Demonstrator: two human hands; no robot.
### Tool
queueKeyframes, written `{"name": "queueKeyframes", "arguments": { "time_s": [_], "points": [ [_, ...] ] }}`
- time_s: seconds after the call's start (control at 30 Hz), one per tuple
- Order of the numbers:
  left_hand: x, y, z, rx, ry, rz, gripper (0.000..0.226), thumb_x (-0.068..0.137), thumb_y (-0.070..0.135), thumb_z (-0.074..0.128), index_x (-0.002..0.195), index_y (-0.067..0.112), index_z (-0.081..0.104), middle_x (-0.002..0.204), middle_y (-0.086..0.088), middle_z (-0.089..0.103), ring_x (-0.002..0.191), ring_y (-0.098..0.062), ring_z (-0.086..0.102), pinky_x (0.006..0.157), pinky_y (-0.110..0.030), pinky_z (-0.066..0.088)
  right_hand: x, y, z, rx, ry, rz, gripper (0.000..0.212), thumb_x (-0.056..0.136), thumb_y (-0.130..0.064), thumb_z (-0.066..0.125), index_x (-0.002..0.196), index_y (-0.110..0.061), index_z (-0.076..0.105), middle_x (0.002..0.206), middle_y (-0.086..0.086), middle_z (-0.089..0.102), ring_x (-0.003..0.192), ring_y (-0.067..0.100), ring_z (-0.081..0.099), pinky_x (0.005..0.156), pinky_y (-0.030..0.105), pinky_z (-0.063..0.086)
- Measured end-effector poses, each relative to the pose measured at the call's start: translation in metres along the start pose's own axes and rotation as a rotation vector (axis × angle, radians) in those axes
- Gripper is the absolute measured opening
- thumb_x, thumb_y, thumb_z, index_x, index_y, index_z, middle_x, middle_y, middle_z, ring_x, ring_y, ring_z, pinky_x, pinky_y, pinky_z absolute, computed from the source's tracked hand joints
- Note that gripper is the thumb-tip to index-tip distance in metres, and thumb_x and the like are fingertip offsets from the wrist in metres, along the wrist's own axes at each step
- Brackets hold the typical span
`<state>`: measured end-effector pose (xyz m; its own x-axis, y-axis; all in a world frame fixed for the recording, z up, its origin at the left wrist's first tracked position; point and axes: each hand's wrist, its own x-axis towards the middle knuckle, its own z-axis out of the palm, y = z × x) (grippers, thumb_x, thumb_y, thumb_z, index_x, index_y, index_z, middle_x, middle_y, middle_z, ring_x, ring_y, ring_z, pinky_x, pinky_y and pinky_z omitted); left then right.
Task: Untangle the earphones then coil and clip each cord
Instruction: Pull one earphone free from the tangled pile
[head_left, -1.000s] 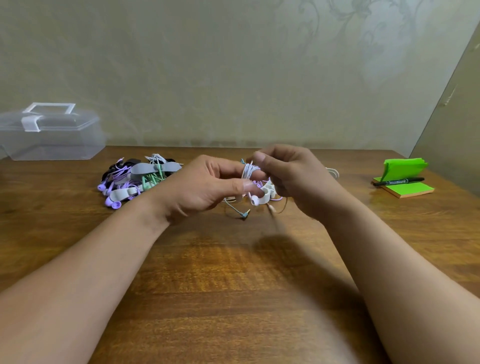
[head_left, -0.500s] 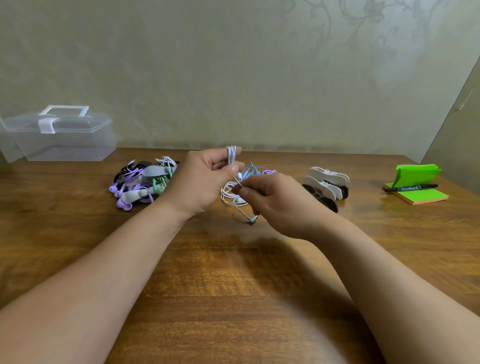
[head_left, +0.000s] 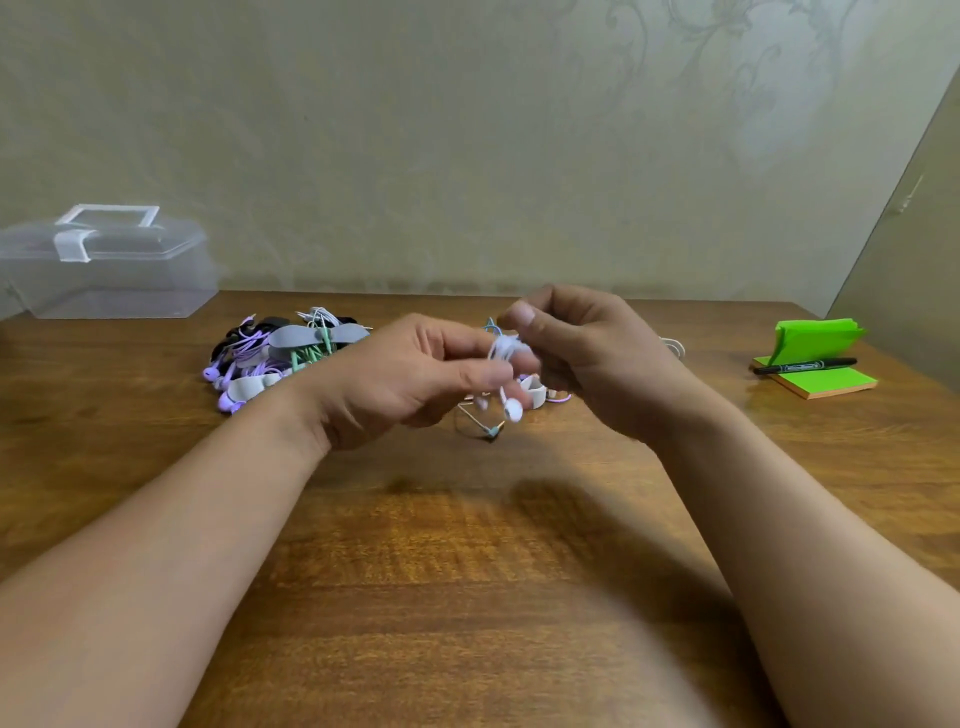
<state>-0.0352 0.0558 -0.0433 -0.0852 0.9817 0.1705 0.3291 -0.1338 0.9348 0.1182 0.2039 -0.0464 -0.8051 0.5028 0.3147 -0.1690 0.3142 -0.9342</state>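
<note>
A white earphone cord (head_left: 503, 349) is wound in loops around the fingers of my left hand (head_left: 410, 379), held above the wooden table (head_left: 467, 571). My right hand (head_left: 582, 358) pinches the same cord at the loops, thumb on top. A white earbud (head_left: 513, 411) hangs just below the hands. Under them lie loose white and teal cords with a jack plug (head_left: 491, 432) and a grey clip (head_left: 535, 391). At the left sits a pile of coiled, clipped earphones (head_left: 275, 358), purple, green and white.
A clear plastic box (head_left: 104, 270) with a handle stands at the back left. A green sticky-note pad (head_left: 815, 374) with a black marker (head_left: 802, 366) lies at the right. A white cord end (head_left: 675, 345) shows behind my right hand. The wall runs along the table's far edge.
My right hand has risen from low in front of the left hand up to the loops. The clips at the right are now hidden behind it. The camera view has shifted slightly.
</note>
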Motion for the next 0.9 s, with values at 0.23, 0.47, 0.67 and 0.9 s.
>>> {"name": "queueKeyframes", "arguments": {
  "time_s": [0.23, 0.47, 0.67, 0.9],
  "points": [
    [0.015, -0.013, -0.001, -0.284, 0.332, 0.067, 0.031, 0.09, 0.026, 0.066, 0.118, 0.015, 0.074, 0.104, -0.006, 0.079, 0.072, -0.011, 0.068, 0.07, -0.021, 0.056, 0.0, 0.016, 0.03, 0.14, 0.01, 0.147, 0.012, 0.106, -0.012, 0.06, 0.104, -0.005, 0.069, 0.083, 0.012, 0.063, 0.066, 0.013, 0.059, 0.065, 0.031, 0.058],
    [0.021, -0.02, 0.007, -0.096, 0.475, 0.174, 0.022, 0.101, 0.014, 0.064, 0.121, 0.018, 0.072, 0.11, 0.001, 0.079, 0.108, -0.013, 0.073, 0.097, -0.026, 0.055, 0.0, 0.011, 0.038, 0.523, 0.069, 0.292, 0.007, 0.1, 0.0, 0.063, 0.106, 0.001, 0.061, 0.083, 0.015, 0.068, 0.065, 0.017, 0.064, 0.062, 0.028, 0.06],
    [0.02, -0.023, 0.012, 0.187, 0.559, 0.22, 0.025, 0.099, 0.019, 0.07, 0.123, 0.018, 0.075, 0.116, 0.012, 0.077, 0.112, -0.003, 0.07, 0.103, -0.031, 0.054, -0.001, 0.007, 0.037, 0.599, 0.066, 0.293, 0.007, 0.101, 0.002, 0.058, 0.105, 0.003, 0.063, 0.076, 0.012, 0.067, 0.064, 0.016, 0.066, 0.063, 0.026, 0.062],
    [0.019, -0.022, 0.011, 0.303, 0.67, 0.212, 0.027, 0.1, 0.019, 0.067, 0.127, 0.024, 0.072, 0.108, 0.013, 0.077, 0.104, -0.002, 0.071, 0.099, -0.034, 0.056, -0.002, 0.003, 0.041, 0.553, 0.095, 0.261, 0.019, 0.097, 0.003, 0.066, 0.114, 0.006, 0.057, 0.082, 0.018, 0.072, 0.067, 0.022, 0.072, 0.062, 0.031, 0.063]
  ]
}}
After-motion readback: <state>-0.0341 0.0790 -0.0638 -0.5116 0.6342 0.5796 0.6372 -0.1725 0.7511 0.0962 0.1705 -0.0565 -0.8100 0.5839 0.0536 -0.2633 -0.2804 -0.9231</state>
